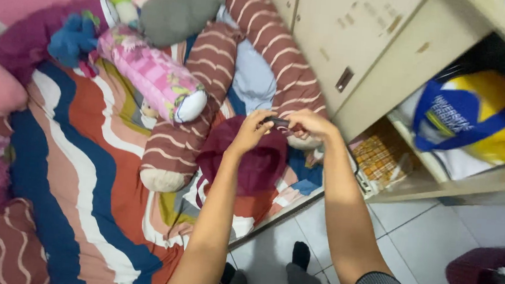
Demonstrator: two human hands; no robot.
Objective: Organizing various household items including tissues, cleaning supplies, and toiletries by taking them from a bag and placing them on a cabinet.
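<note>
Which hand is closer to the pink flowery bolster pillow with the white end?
Left. The left hand is just right of the pink flowery bolster pillow, across a striped bolster. The right hand is farther right, toward the cupboard.

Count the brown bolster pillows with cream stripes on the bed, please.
2: one bolster lies left of the hands, one bolster runs along the cabinet. Others may be hidden.

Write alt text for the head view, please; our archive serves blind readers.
Seen from above, a person's left hand and right hand hold up a dark maroon garment by its top edge over a bed with a wavy striped sheet. Striped bolsters and a pink floral pillow lie on it; a beige cupboard stands open at right.
</note>
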